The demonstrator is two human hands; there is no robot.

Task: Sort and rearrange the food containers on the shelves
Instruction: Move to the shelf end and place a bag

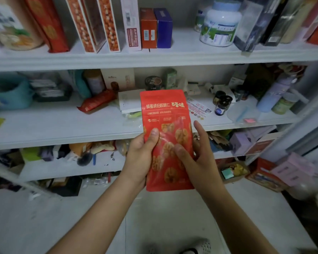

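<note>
Fingers (154, 135) of left hand (138, 158) and right hand (203, 163), gripping red pouch (163, 110)

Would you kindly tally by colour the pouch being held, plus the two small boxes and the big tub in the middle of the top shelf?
Red: 1, the pouch
Orange: 1, a small box
Blue: 1, a small box
White: 1, the tub
Total: 4

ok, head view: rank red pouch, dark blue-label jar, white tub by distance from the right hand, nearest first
1. red pouch, held in the right hand.
2. dark jar, middle shelf, right of the pouch.
3. white tub, top shelf, farthest.
</note>
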